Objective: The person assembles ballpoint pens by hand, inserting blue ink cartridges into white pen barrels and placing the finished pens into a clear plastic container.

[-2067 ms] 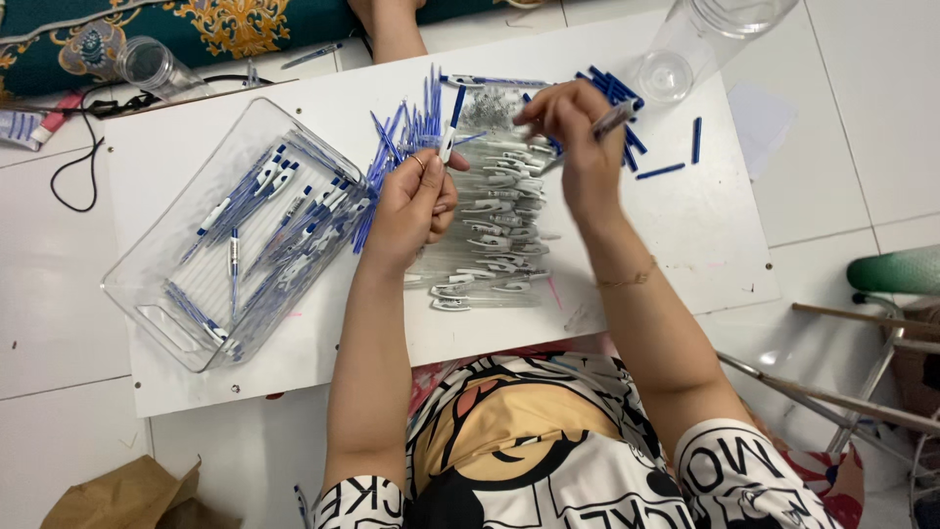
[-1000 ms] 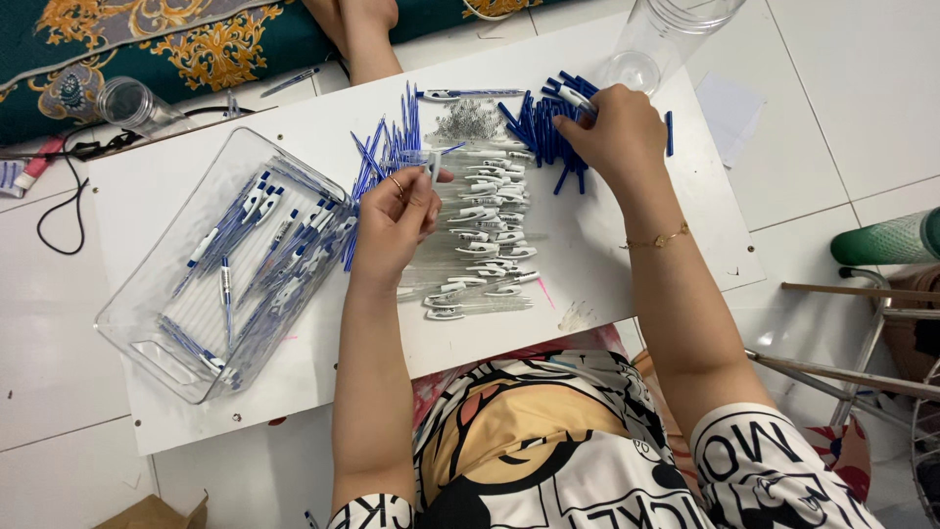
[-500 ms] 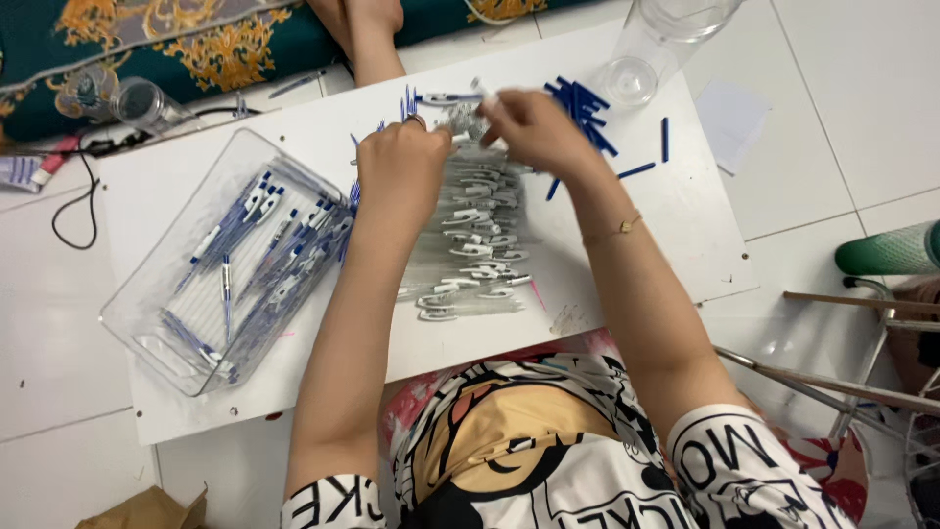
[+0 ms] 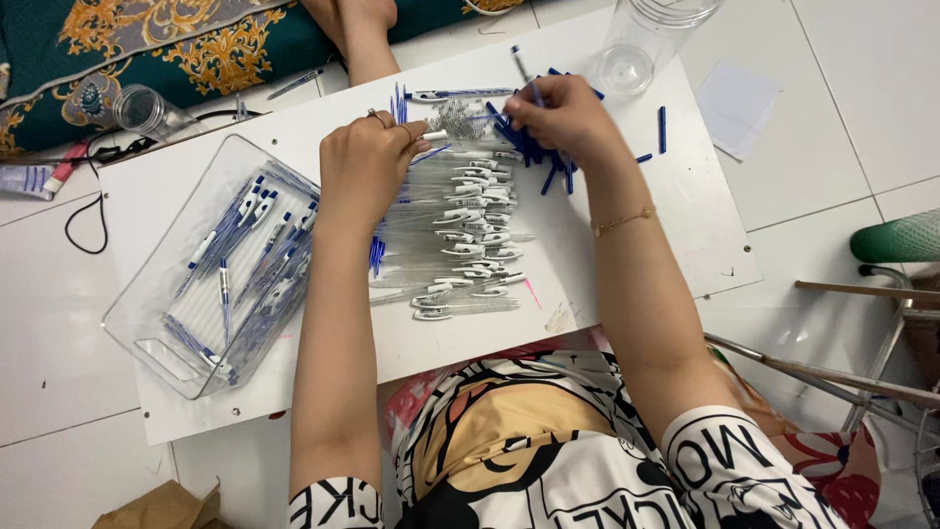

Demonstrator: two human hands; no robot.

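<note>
The left hand [image 4: 364, 167] pinches a clear pen barrel [image 4: 460, 132], apparently; the right hand [image 4: 563, 118] fingers grip a blue refill [image 4: 522, 69]. Finished pens half-fill the tray [image 4: 147, 323] at nine o'clock; many barrels [image 4: 460, 235] wait on the tabletop [image 4: 646, 235].

A single head-worn camera is looking almost straight down from above the person's own chest, facing forward across a flat white rectangular board [image 4: 627, 294] that is resting on the lap. The board is filling the middle of the view and sitting slightly skewed, its far edge tilting up to the right. Both forearms are entering from the bottom edge, so the lens is sitting close, at arm's reach. Beyond the board's far edge the view is taking in a teal and gold patterned cloth [image 4: 196, 39]; right of the board, white floor tiles [image 4: 862, 88]. No second view is sharing the scene.
</note>
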